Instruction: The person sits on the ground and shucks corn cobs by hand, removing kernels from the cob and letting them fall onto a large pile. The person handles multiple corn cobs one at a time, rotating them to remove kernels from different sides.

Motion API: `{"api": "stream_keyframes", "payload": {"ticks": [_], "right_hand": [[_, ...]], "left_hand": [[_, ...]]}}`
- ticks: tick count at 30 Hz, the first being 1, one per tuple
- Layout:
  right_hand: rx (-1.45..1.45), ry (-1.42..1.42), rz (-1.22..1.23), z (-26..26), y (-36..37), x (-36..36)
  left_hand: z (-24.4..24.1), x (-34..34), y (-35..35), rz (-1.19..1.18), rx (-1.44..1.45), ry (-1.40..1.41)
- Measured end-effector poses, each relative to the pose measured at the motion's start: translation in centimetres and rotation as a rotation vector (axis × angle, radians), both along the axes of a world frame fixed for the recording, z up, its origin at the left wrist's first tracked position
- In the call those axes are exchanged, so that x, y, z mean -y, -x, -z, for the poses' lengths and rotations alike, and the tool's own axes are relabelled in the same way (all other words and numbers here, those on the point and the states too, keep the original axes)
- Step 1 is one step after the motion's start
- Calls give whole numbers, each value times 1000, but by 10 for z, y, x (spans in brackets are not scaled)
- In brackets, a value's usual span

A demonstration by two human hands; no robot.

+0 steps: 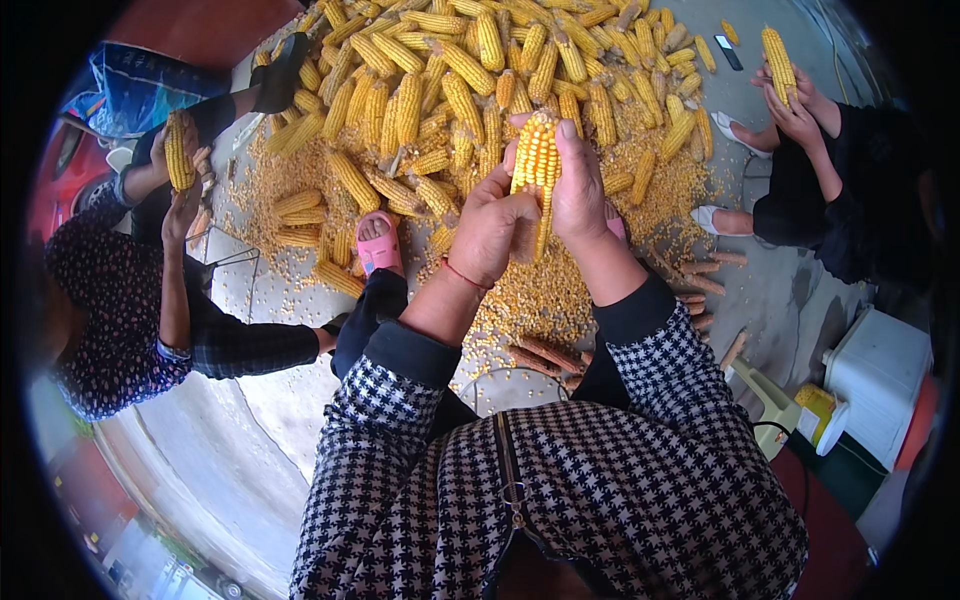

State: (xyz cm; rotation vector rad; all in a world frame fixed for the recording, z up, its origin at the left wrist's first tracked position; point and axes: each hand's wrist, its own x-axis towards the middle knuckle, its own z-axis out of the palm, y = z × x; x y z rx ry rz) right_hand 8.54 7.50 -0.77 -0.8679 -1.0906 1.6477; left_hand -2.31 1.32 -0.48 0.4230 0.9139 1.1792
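Note:
Both of my hands are around one ear of dried yellow corn (536, 154), held upright above the pile. My left hand (491, 221) grips its lower left side, thumb pressed across the kernels. Along the right side, my right hand (579, 184) holds the ear with its thumb near the top. Rows of kernels are gone from part of its lower half, while the upper part is full. Below lie loose corn kernels (536, 296), spread over the concrete floor. Ahead rises a large heap of corn ears (465, 67).
Co-workers sit at left and right, each holding a corn ear (178, 154), (780, 64). Bare cobs (551, 354) lie by my feet, near a pink sandal (379, 241). A phone (727, 52) rests on the floor; a white box (877, 382) and yellow bucket (820, 416) stand right.

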Motion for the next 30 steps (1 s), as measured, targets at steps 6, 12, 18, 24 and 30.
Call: {"api": "stream_keyframes", "payload": {"ticks": [6, 12, 18, 24, 30], "right_hand": [[-161, 68, 5, -7, -1, -3], [-63, 39, -46, -5, 0, -2], [-175, 60, -10, -5, 0, -2], [-157, 40, -24, -5, 0, -1], [-138, 47, -16, -4, 0, -1]], "left_hand": [[-16, -8, 2, -62, 201, -9], [-9, -8, 2, -45, 160, -38], [-20, -8, 4, -49, 229, -14], [-19, -7, 3, -81, 198, 20], [-11, -6, 4, -99, 179, 11]]}}
